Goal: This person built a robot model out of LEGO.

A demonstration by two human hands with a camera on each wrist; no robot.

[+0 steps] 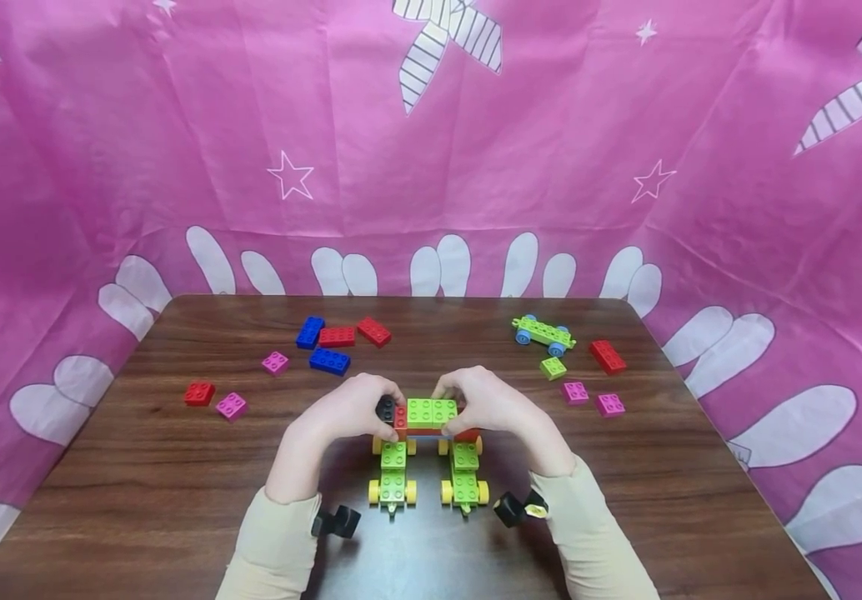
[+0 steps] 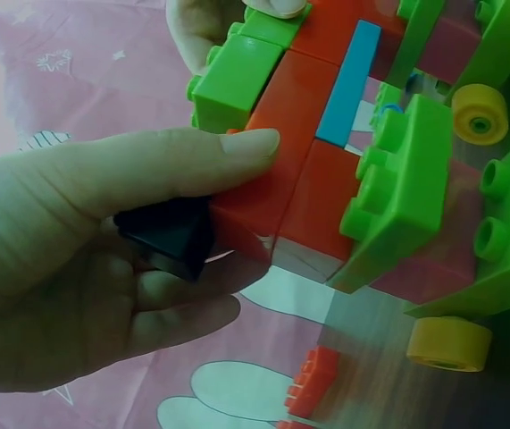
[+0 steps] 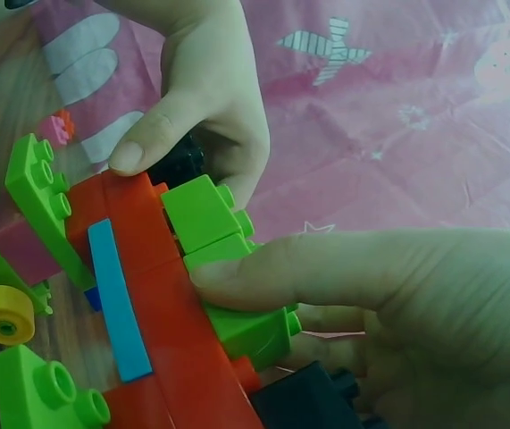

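Brick bridge of red and green blocks sits atop two wheeled green carts at mid-desk, left hand and right hand fingers clamped on its opposite ends, loose bricks scattered behind.

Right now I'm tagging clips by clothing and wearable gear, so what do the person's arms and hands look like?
Both hands, left hand and right hand, are bare, without gloves or visible rings. Long cream sleeves cover both forearms to the wrists. A small black camera unit sits beneath the left wrist, another beneath the right.
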